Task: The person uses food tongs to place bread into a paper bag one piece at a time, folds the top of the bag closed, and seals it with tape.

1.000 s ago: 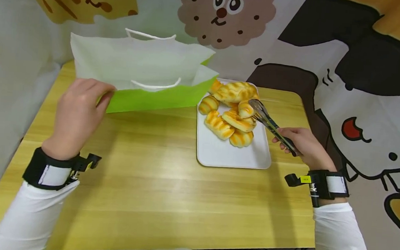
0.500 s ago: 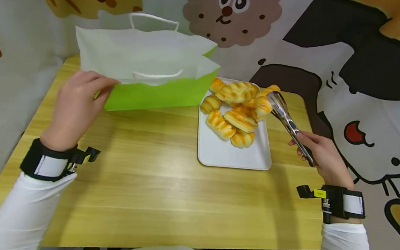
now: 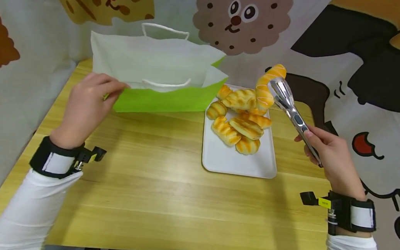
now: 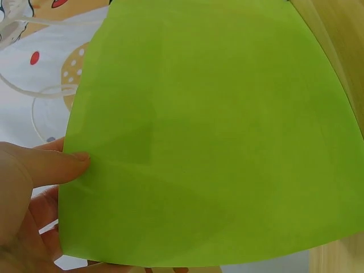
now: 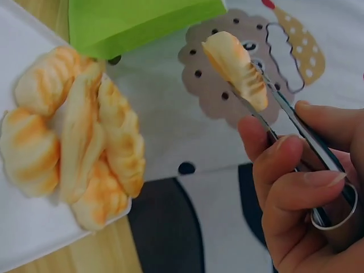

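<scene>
My left hand [image 3: 89,107] pinches the near top edge of a green paper bag [image 3: 167,100] with a white inside and white cord handles. In the left wrist view, the thumb lies on the green face of the bag. My right hand [image 3: 335,157] grips metal tongs [image 3: 296,116]. Between the tongs' ends is a long curved bread roll [image 3: 269,85] with pale stripes, raised over the back right corner of a white tray [image 3: 239,164]. Several other golden breads [image 3: 241,99] lie heaped on that tray. The right wrist view shows the raised roll [image 5: 236,68] apart from the heap.
The wooden table [image 3: 168,184] carries the bag at back left and the tray right of it, their edges close together. A cloth [image 3: 262,36] printed with cartoon figures hangs behind and beside the table. Cables show below its front edge.
The tongs have lifted the striped roll from the heap, moving right and then up. The right hand has moved right with them. My left hand keeps its hold on the bag's edge.
</scene>
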### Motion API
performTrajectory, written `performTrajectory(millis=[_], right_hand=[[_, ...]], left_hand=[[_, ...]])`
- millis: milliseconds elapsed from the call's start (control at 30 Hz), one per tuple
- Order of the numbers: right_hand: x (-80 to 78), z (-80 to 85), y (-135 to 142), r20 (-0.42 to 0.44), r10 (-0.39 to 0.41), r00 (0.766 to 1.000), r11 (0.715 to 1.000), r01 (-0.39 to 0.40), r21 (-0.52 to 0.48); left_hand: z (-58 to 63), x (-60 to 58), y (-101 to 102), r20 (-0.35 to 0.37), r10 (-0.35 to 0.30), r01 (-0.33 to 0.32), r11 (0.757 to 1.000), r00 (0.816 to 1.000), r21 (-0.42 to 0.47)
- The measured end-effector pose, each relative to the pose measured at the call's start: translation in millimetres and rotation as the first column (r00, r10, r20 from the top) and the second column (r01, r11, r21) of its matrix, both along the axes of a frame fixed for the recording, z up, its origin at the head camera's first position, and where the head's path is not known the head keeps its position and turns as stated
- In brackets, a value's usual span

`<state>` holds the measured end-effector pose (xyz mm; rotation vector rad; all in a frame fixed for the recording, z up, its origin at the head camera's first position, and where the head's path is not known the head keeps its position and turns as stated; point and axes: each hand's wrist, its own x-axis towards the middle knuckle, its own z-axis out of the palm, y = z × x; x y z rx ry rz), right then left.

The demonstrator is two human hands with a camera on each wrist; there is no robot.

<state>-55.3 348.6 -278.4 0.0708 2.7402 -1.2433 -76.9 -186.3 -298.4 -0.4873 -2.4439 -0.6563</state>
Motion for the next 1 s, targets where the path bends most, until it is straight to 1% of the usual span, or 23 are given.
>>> performTrajectory(millis=[133, 233, 300, 367, 467, 567, 667, 700, 733, 800, 867, 1000], right_hand=[[-3.4, 12.3, -14.9, -0.053, -0.002, 0.999, 1.000, 0.001, -0.022], [-5.6, 21.5, -27.1, -0.105, 0.005, 0.994, 1.000, -0.007, -0.020], [-7.4, 27.3, -35.6, -0.152, 0.025, 0.988, 1.000, -0.026, -0.009], [-10.0, 32.3, -44.1, -0.206, 0.052, 0.977, 0.999, -0.053, 0.001], [-14.2, 39.2, -56.5, -0.282, 0.098, 0.955, 0.995, -0.096, 0.023], [-17.7, 45.7, -67.7, -0.328, 0.133, 0.935, 0.991, -0.128, 0.036], [-20.4, 52.2, -77.7, -0.375, 0.174, 0.911, 0.985, -0.157, 0.075], [-21.0, 54.4, -81.0, -0.397, 0.188, 0.898, 0.982, -0.164, 0.095], [-21.6, 56.4, -84.5, -0.425, 0.210, 0.881, 0.977, -0.175, 0.120], [-22.8, 60.1, -91.7, -0.483, 0.256, 0.838, 0.965, -0.192, 0.178], [-23.1, 63.3, -99.2, -0.538, 0.302, 0.787, 0.950, -0.203, 0.236], [-24.2, 69.6, -115.8, -0.622, 0.403, 0.671, 0.911, -0.233, 0.340]], left_hand=[[-0.6, 1.6, -2.6, -0.012, -0.007, 0.007, 1.000, 1.000, -0.001], [-1.2, 3.1, -4.2, -0.017, -0.007, 0.007, 1.000, 1.000, 0.001], [-1.4, 3.9, -4.8, -0.020, -0.006, 0.007, 1.000, 1.000, 0.001], [-1.5, 4.5, -5.0, -0.022, -0.008, 0.008, 1.000, 1.000, 0.001], [-1.1, 5.3, -4.6, -0.026, -0.014, 0.014, 1.000, 1.000, 0.000], [-0.6, 6.2, -4.0, -0.031, -0.024, 0.024, 1.000, 0.999, -0.003], [-0.1, 7.0, -3.6, -0.031, -0.031, 0.030, 1.000, 0.999, -0.005], [0.0, 7.3, -3.5, -0.031, -0.032, 0.032, 0.999, 0.999, -0.005], [0.3, 7.6, -3.5, -0.032, -0.033, 0.033, 0.999, 0.999, -0.006], [0.7, 8.2, -3.7, -0.037, -0.035, 0.035, 0.999, 0.999, -0.007], [1.1, 8.8, -4.1, -0.045, -0.040, 0.039, 0.999, 0.998, -0.010], [1.8, 10.2, -5.3, -0.047, -0.043, 0.043, 0.999, 0.998, -0.011]])
